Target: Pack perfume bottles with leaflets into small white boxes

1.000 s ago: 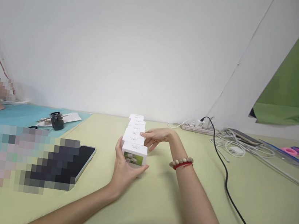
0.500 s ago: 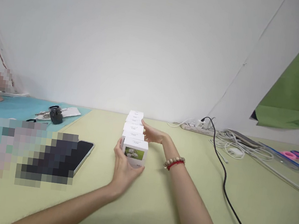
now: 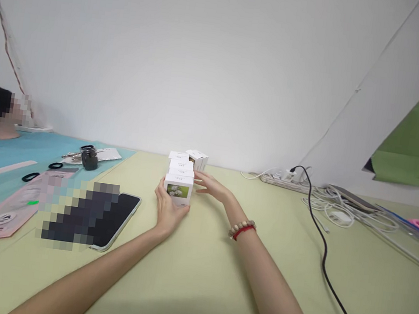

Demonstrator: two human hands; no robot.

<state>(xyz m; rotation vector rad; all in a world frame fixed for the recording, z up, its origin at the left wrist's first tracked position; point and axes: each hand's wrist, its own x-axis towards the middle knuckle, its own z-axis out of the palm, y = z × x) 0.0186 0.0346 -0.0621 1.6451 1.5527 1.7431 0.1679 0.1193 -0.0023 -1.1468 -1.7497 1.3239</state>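
The left hand (image 3: 169,216) clasps the front white box (image 3: 179,180), thumb low on its face, while the right hand (image 3: 213,185) has its fingers at the right side of the row of boxes (image 3: 181,164) stretching beyond the left hand; whether they grip, I cannot tell. Past the right fingertips stands a skewed box (image 3: 199,156), a phone (image 3: 117,225) lies left of the left hand, and a black cable (image 3: 324,265) runs right of the right hand
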